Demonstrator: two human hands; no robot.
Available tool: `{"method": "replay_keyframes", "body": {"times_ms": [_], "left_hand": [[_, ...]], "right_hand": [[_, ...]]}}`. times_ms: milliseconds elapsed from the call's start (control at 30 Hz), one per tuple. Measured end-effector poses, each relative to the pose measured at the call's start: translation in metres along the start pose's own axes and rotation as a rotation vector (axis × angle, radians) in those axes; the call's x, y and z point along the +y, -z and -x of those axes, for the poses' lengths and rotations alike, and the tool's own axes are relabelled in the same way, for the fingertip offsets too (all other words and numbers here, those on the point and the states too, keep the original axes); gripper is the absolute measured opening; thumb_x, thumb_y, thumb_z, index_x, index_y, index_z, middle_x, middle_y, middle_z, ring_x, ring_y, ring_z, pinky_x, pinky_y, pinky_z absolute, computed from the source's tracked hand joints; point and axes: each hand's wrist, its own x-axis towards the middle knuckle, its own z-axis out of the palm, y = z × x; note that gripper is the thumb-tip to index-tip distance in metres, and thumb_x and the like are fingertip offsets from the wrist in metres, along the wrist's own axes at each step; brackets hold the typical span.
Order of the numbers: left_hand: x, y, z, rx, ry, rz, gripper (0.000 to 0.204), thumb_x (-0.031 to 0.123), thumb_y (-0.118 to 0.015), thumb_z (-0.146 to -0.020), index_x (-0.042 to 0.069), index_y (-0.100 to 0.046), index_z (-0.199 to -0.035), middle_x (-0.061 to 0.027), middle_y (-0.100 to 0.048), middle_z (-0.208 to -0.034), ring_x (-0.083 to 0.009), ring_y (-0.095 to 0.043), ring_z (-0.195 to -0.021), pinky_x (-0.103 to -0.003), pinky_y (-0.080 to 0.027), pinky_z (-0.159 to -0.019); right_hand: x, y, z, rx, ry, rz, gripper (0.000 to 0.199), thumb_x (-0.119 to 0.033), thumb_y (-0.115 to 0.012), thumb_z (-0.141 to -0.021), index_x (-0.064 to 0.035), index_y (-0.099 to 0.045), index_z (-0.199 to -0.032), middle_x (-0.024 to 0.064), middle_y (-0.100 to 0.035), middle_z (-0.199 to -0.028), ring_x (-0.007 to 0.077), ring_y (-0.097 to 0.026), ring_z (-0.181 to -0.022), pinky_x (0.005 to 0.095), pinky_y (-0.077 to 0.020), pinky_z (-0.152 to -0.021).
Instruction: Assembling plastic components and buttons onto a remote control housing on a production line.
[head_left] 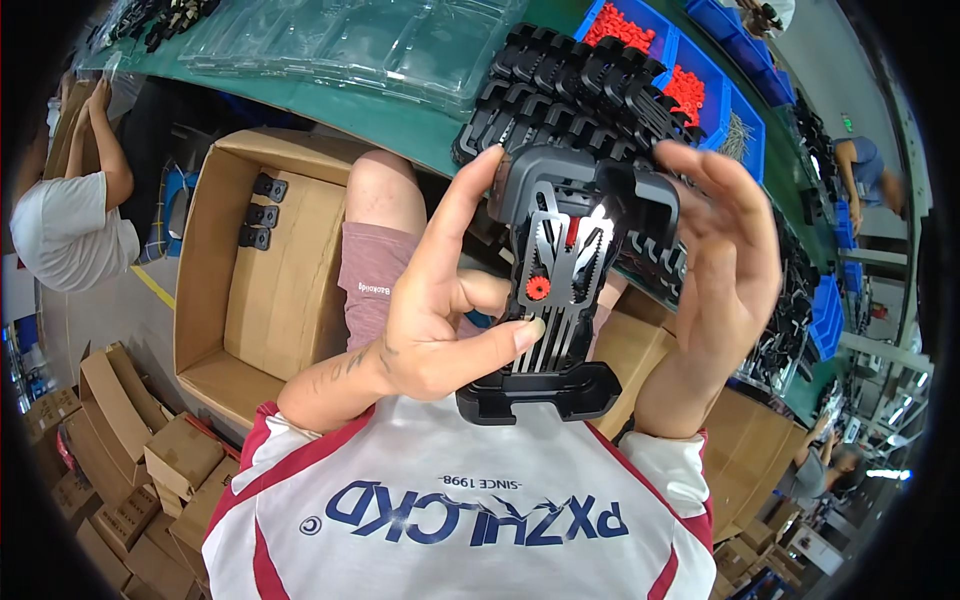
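Observation:
In front of my chest I hold a black plastic phone holder (585, 285) with jaws at both ends, two silver toothed strips and a red gear wheel (538, 288) on its open middle. My left hand (425, 335) is closed round its left side, the thumb laid on the ribbed lower part and the index finger stretched up to the top jaw. At the right of that jaw, my right hand (728, 275) is raised with its fingers apart and curved, slightly blurred. Whether a right fingertip touches the jaw, I cannot tell.
Rows of similar black holders (570, 75) stand on the green table (330, 100), beside clear plastic trays (350, 45). Blue bins (715, 85) hold red parts. Left of my leg, an open cardboard box (285, 310) contains three small black pieces. Other people sit at both sides.

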Motion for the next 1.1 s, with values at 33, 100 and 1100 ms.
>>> {"method": "replay_keyframes", "body": {"times_ms": [33,100,1100], "left_hand": [[0.0,0.0,-0.001,0.004,0.026,0.032,0.096,-0.009,-0.056,-0.075,-0.005,0.009,-0.145,-0.0174,-0.063,-0.091,-0.0185,-0.061,-0.07,-0.019,-0.041,-0.074],[0.0,-0.002,-0.004,0.006,0.079,0.097,0.096,-0.009,-0.056,-0.076,-0.004,0.011,-0.145,-0.0152,-0.065,-0.084,-0.0193,-0.063,-0.074,-0.018,-0.041,-0.079],[0.016,0.03,0.002,0.045,0.207,0.357,0.101,-0.015,-0.054,-0.075,0.002,0.016,-0.145,-0.0145,-0.066,-0.075,-0.0133,-0.058,-0.061,-0.015,-0.043,-0.064]], "right_hand": [[0.007,-0.003,-0.002,-0.065,-0.012,-0.056,0.058,-0.035,-0.059,-0.089,0.0055,-0.045,-0.127,0.025,-0.055,-0.12,0.0289,-0.062,-0.1,0.0333,-0.0505,-0.086],[0.01,-0.006,-0.003,-0.119,-0.017,-0.109,0.059,-0.037,-0.053,-0.093,0.0079,-0.042,-0.131,0.0246,-0.058,-0.116,0.0259,-0.064,-0.094,0.0295,-0.0519,-0.081],[0.212,0.188,-0.225,-0.199,-0.502,1.127,0.02,-0.012,-0.061,-0.073,-0.0041,-0.073,-0.088,0.0082,-0.063,-0.068,0.019,-0.057,-0.058,0.0289,-0.0472,-0.058]]}}
